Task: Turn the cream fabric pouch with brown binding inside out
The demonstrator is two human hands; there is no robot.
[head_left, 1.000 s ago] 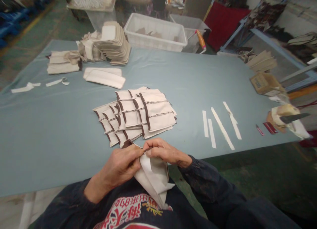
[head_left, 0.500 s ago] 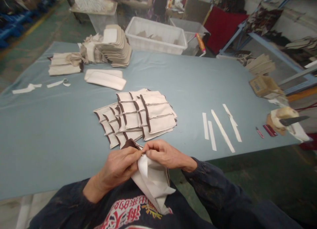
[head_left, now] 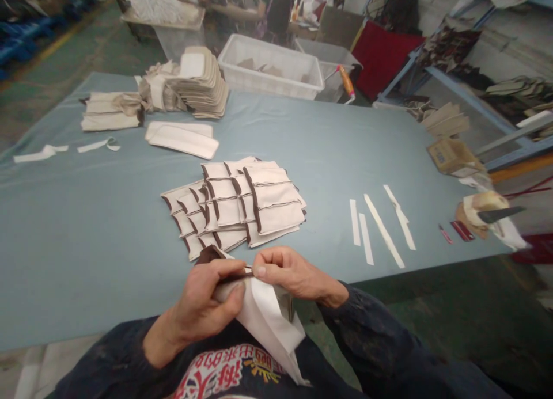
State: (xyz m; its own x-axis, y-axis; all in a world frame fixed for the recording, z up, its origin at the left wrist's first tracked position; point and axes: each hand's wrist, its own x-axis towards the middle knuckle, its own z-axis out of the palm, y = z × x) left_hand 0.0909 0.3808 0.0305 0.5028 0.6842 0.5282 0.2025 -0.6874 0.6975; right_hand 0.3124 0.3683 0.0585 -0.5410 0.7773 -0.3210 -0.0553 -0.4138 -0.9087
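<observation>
A cream fabric piece with dark brown edging (head_left: 265, 315) hangs over my lap at the table's front edge. My left hand (head_left: 207, 298) grips its brown edge, thumb below and fingers on top. Close beside it, my right hand (head_left: 294, 272) pinches the same edge between thumb and forefinger. A white flap of the piece hangs below both hands. Just beyond them lies an overlapping pile of cream sewn panels with brown edges (head_left: 276, 200).
White strips (head_left: 382, 229) lie at the right, near a red object (head_left: 462, 230) and a tape roll (head_left: 481, 209). Cream pads (head_left: 184, 140) and a stack of pads (head_left: 207, 82) are at the back left. A white bin (head_left: 272, 65) stands behind the table.
My left thumb has moved down and away from the fingers, showing more of the brown edge. The fabric has turned slightly, and my right hand stays pinched on it.
</observation>
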